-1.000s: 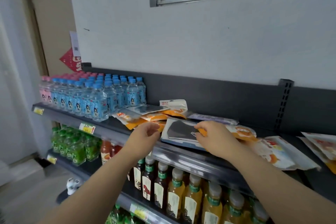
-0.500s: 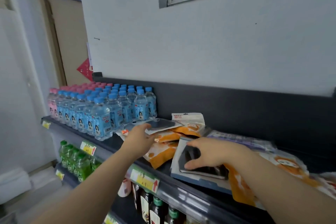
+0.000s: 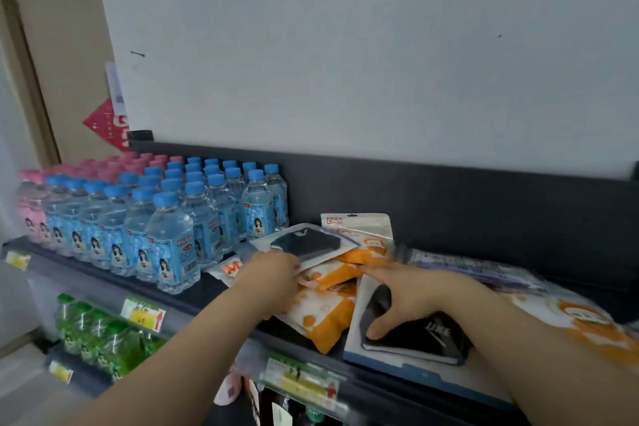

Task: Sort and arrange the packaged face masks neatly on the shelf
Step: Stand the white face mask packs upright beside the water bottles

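A loose heap of packaged face masks lies on the dark shelf (image 3: 221, 290). A clear pack with a black mask (image 3: 306, 245) lies on top of orange-and-white packs (image 3: 328, 311); my left hand (image 3: 273, 270) grips its near edge. A second black-mask pack with a blue border (image 3: 411, 339) lies at the shelf front. My right hand (image 3: 411, 297) rests flat on it, fingers spread, forefinger pointing left at the orange packs. A white-topped pack (image 3: 356, 223) leans against the back panel. More packs, purple (image 3: 466, 264) and orange (image 3: 581, 322), lie to the right.
Rows of blue-capped water bottles (image 3: 169, 239) and pink-capped ones (image 3: 31, 204) fill the shelf's left part, close to the masks. Green bottles (image 3: 100, 335) stand on the lower shelf. Price tags (image 3: 143, 313) hang on the front rail. A grey wall rises behind.
The view has shifted closer and left. My left hand has reached forward and taken the edge of the top black-mask pack. My right hand has stayed pressed on the blue-bordered pack.
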